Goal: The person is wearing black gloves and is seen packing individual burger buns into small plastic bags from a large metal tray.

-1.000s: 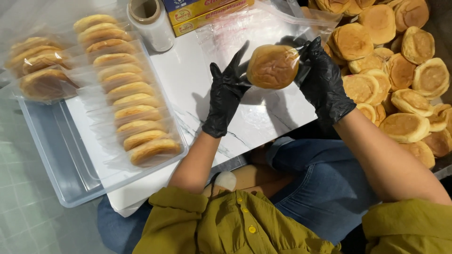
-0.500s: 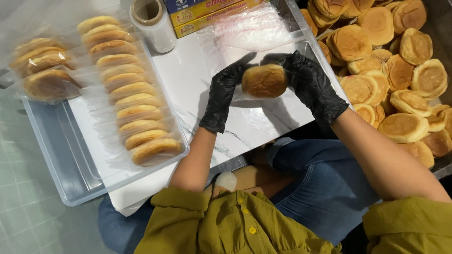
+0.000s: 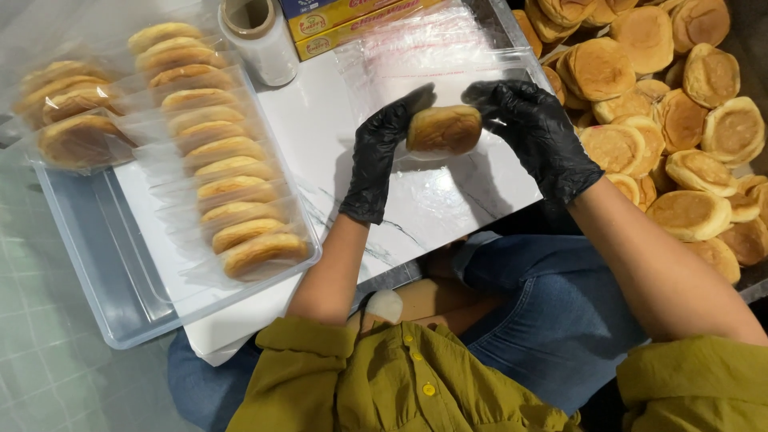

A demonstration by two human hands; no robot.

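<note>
gripping one bun (image 3: 445, 130) between them, left hand (image 3: 382, 152) and right hand (image 3: 538, 136) hovered above the desk (image 3: 320, 136), each grip closed on it.

**White marble-look board and its load**

I see a white marbled board (image 3: 336, 152) carrying a clear tray (image 3: 96, 264) of bagged buns, a roll of film (image 3: 260, 40), yellow boxes (image 3: 352, 20) and flat clear bags (image 3: 432, 48)

Bakery packing spot: loose buns (image 3: 640, 104) heaped, bagged buns (image 3: 216, 168) in tray (image 3: 88, 264).
</note>
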